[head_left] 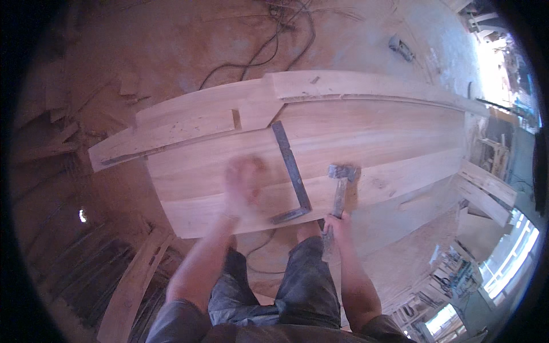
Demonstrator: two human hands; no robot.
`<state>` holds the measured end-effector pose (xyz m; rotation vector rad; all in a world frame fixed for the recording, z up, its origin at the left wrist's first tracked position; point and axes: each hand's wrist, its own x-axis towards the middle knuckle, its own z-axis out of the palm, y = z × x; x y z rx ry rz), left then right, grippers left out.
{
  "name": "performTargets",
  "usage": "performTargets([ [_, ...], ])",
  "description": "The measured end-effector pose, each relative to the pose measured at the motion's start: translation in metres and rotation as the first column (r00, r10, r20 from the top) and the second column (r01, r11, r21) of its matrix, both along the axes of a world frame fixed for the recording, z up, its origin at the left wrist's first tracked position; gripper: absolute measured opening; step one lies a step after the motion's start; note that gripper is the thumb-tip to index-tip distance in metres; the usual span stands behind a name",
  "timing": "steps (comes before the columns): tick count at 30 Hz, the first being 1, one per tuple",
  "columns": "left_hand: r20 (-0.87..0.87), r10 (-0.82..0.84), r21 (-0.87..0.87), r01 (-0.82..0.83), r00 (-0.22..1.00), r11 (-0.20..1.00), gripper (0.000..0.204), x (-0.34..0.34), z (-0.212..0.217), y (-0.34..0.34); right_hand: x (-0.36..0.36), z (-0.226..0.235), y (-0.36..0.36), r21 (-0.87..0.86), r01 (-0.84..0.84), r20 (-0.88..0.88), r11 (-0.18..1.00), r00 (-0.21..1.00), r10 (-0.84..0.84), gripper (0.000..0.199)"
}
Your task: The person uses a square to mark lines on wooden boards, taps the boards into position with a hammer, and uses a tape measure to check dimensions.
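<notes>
Sawdust-covered floor [171, 46] is seen all around a set of pale planks [372, 143] laid side by side, their long edges running from lower left to upper right. At the far left, loose offcuts [131, 286] are scattered on the floor. Over the planks' near edge the left hand [245, 182] is blurred, so it cannot be told whether its fingers are spread or closed, or whether the wood is touched. Just right of it a dark steel square [291, 171] is laid flat on the planks, its short arm turned along the near edge. Further right a hammer [339, 191] is clamped by its handle in the right hand [337, 224], its head resting on the planks near the near edge. Black cables [257, 57] are strewn beyond the far edge.
</notes>
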<state>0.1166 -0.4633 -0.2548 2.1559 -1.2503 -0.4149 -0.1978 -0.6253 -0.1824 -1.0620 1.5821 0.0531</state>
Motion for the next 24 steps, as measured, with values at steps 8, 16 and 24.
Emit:
performTargets([
  [8, -0.150, -0.198, 0.435, 0.244, 0.969, 0.866, 0.066, -0.142, 0.075, -0.050, -0.019, 0.025, -0.016, -0.534, -0.527, -0.469, 0.661, 0.835, 0.286, 0.037],
  [16, -0.231, -0.121, 0.539, 0.230, 0.965, 0.810, 0.056, -0.176, 0.107, -0.071, -0.025, 0.016, 0.034, 0.159, 0.238, 0.234, 0.958, 0.934, -0.271, 0.029],
  [24, -0.538, -0.070, 0.543, 0.408, 0.840, 0.734, 0.054, -0.189, 0.147, -0.083, -0.002, -0.002, 0.099, 0.654, 0.664, 0.150, 0.362, 0.355, -0.923, 0.022],
])
